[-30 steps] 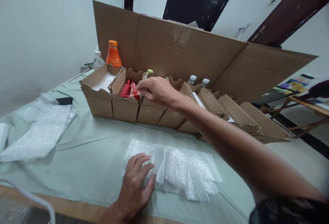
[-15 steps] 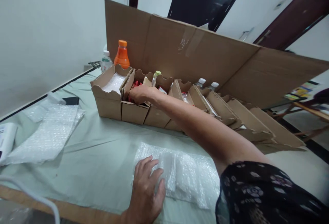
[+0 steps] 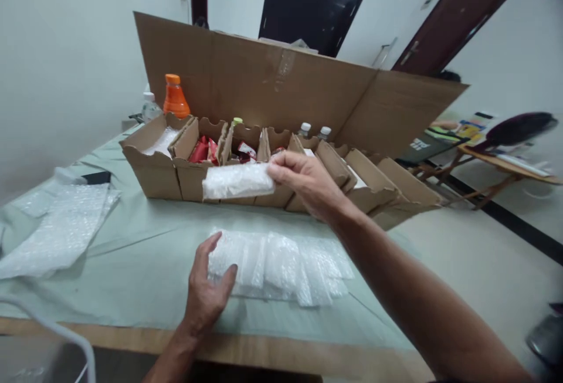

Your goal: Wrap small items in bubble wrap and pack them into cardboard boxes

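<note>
My right hand (image 3: pixel 303 180) pinches one end of a long, flat white packet (image 3: pixel 238 181), its surface shiny and wrinkled; what is inside does not show. The packet is in the air in front of the cardboard bins (image 3: pixel 160 175). Below it, overlapping bubble wrap pieces (image 3: pixel 281 263) lie in a row on the green cloth (image 3: pixel 145 277). At their left end my left hand (image 3: pixel 209 283) has its thumb and fingers apart, with nothing held. Red packets (image 3: pixel 204 149) sit in the second bin from the left, and white wrap (image 3: pixel 162 141) in the first.
A tall cardboard sheet (image 3: pixel 246 78) stands behind the bins. An orange bottle (image 3: pixel 176 98) and a clear bottle (image 3: pixel 150 107) are at the back left. More bubble wrap (image 3: pixel 61 230) lies at left, near a white cable (image 3: pixel 53 327). A wooden stand (image 3: pixel 492 163) is at right.
My right hand has come out of the second bin and moved right, now with the white packet in it. My left hand has shifted off the bubble wrap's top toward its left end.
</note>
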The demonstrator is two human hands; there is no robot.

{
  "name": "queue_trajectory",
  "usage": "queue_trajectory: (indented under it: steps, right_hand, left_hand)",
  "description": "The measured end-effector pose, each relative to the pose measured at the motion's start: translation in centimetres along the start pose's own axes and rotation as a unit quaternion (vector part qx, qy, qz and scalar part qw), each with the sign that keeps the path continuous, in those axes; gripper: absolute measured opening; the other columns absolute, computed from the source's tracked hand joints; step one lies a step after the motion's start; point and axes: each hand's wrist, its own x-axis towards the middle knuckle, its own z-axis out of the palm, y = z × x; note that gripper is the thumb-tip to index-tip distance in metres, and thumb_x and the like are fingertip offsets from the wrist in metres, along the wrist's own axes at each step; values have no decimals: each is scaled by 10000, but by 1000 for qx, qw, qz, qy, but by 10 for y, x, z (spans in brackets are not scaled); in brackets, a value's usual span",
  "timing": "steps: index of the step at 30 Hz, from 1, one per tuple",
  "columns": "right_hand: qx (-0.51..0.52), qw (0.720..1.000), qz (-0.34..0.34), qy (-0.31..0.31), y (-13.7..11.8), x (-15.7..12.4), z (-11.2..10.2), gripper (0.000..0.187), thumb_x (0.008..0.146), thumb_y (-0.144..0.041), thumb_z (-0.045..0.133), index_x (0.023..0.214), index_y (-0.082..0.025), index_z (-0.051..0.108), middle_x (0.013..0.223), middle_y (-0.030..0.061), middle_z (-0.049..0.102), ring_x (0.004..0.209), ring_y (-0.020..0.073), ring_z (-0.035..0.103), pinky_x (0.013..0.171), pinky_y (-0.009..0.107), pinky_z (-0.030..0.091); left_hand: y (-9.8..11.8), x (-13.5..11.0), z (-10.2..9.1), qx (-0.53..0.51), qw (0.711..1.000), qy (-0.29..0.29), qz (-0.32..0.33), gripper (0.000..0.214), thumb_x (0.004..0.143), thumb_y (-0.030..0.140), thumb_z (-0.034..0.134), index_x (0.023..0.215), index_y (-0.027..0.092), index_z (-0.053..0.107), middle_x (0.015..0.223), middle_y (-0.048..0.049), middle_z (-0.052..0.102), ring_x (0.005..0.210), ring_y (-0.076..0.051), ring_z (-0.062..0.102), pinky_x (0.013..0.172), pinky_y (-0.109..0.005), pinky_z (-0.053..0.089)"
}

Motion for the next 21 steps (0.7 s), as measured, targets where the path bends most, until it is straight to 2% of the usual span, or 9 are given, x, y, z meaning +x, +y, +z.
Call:
queue_trajectory:
  steps: [4, 6, 9, 11, 14, 15, 17, 18, 21]
  right_hand:
    - [146, 982, 122, -2, 47, -62, 23, 350, 769, -504, 733, 737, -180, 603, 676, -36, 556, 631, 102, 475, 645, 253, 399]
    - [185, 969, 164, -12, 64, -85, 34, 347, 765, -502, 723, 721, -182, 597, 661, -33, 557, 623, 107, 486, 642, 261, 397]
    - [163, 967, 188, -51, 75, -111, 39, 330, 812, -504, 682, 782, -177, 639, 746, 9, 634, 723, 144, 579, 721, 294, 438]
    - [109, 975, 180, -70, 76, -123, 37, 382, 812, -500, 708, 1016, -178, 693, 979, 63, 709, 909, 189, 637, 819, 327, 461]
    - [33, 984, 146, -98, 72, -131, 35, 774, 691, -437, 852, 1379, -214, 575, 1268, 100, 680, 1102, 236, 630, 904, 350, 469]
    - [0, 985, 133, -107, 71, -130, 37, 765, 700, -383, 852, 1392, -217, 570, 1252, 94, 693, 1088, 234, 640, 906, 346, 468]
    - [-94, 983, 122, -103, 73, -125, 43, 495, 807, -265, 749, 1289, -221, 645, 1124, 63, 743, 1002, 217, 667, 890, 334, 457]
    - [-148, 976, 128, -92, 75, -122, 47, 361, 861, -215, 671, 1222, -222, 677, 1061, 51, 760, 961, 211, 676, 877, 331, 449]
    - [-304, 934, 168, -84, 88, -112, 59, 276, 921, -159, 555, 1154, -202, 697, 1030, 70, 779, 974, 237, 688, 869, 339, 422]
  left_hand:
    - [20, 7, -3, -200, 975, 1, -99, 829, 831, 387, 749, 1543, 294, 335, 1449, -129, 559, 1321, -274, 575, 1109, -453, 482]
    - [33, 10, -3, -247, 955, -6, -165, 861, 807, 410, 763, 1548, 296, 339, 1371, -106, 619, 1226, -249, 634, 1048, -410, 521]
    - [46, 14, 0, -224, 936, 13, -272, 781, 796, 428, 756, 1490, 228, 458, 1109, -63, 713, 948, -189, 693, 872, -319, 559]
    - [50, 17, 1, -173, 938, 29, -300, 740, 757, 458, 776, 1409, 188, 552, 992, -39, 711, 834, -169, 670, 783, -286, 548]
    - [50, 24, 5, -93, 953, -28, -288, 728, 710, 479, 797, 1338, 163, 609, 946, -35, 700, 796, -175, 653, 725, -282, 531]
    - [49, 26, 6, -78, 955, -70, -279, 724, 711, 469, 786, 1339, 157, 606, 938, -37, 699, 780, -177, 649, 710, -286, 530]
    - [45, 32, 7, -54, 955, -141, -254, 716, 741, 426, 735, 1381, 154, 565, 942, -46, 700, 754, -182, 647, 696, -306, 536]
    - [42, 35, 8, -33, 961, -145, -232, 710, 758, 394, 702, 1406, 155, 537, 974, -57, 703, 776, -191, 655, 717, -323, 545]
    - [34, 38, 7, 85, 990, -55, -102, 655, 812, 287, 611, 1444, 169, 486, 1197, -124, 678, 1045, -254, 657, 915, -421, 540]
